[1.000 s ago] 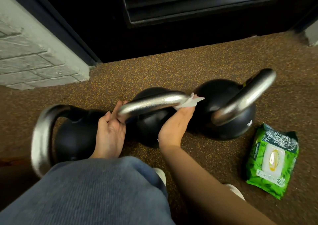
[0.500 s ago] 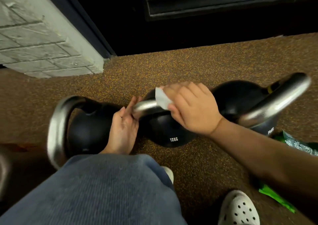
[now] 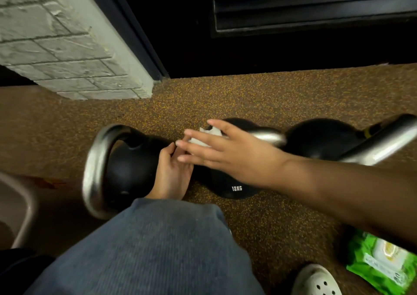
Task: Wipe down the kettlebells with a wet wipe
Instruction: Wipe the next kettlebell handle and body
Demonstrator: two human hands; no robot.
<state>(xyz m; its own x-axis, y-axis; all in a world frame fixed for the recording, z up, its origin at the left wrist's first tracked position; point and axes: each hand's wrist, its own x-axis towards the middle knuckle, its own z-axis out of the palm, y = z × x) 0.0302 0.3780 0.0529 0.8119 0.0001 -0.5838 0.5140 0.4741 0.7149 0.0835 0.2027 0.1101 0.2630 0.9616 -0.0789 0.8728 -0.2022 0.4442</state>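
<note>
- The right hand (image 3: 228, 152), fingers spread flat, pressed a crumpled white wipe (image 3: 204, 138) on the middle kettlebell (image 3: 230, 182)'s smooth steel handle (image 3: 267, 136).
- The left hand (image 3: 172, 173) lay half curled beside it, holding nothing visible.
- Three round black kettlebells stood on the speckled floor (image 3: 248, 96).

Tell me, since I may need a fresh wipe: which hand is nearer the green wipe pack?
Right. The right hand is over the middle kettlebell; the left hand lies farther from the green wipe pack.
</note>
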